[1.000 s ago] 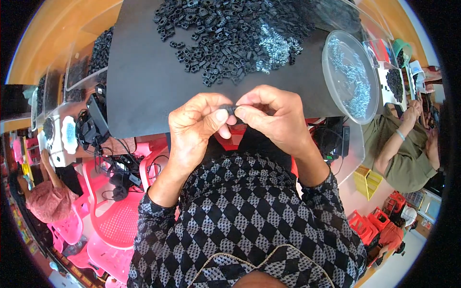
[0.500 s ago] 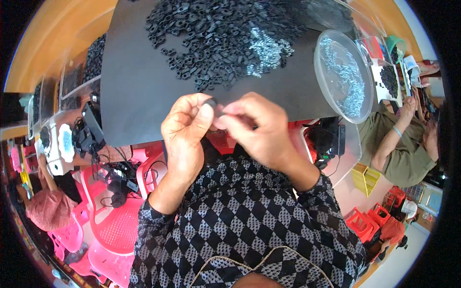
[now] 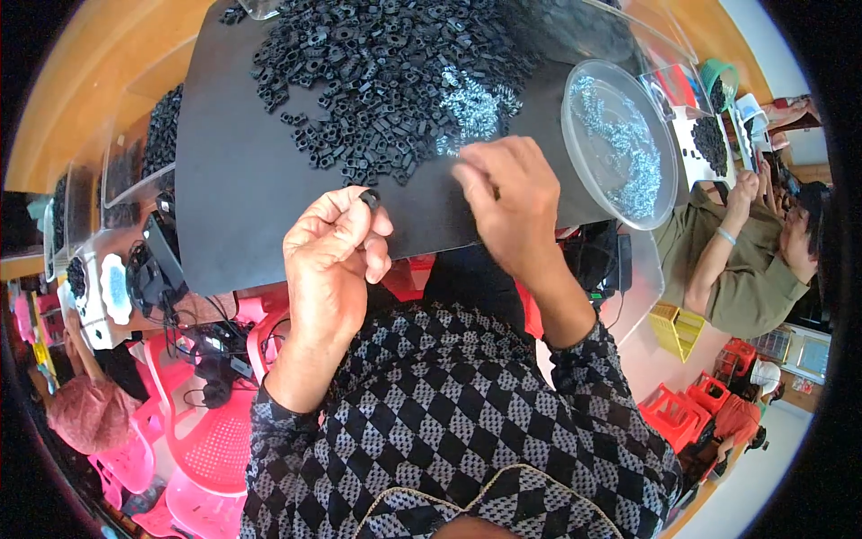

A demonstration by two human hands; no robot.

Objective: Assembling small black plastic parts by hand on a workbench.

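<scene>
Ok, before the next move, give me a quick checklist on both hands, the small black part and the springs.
1. Black part secure in the left hand: ok, pinched at the fingertips.
2. Right hand near the loose springs: ok, its fingertips are by the pile's near edge.
3. Right fingers free of any piece: cannot tell, the fingertips are too unclear.
4. Spring seated inside the held part: cannot tell, too small to see.
5. Loose springs separate from the black pile: not ok, they lie against it.
6. More springs in the clear dish: ok.
</scene>
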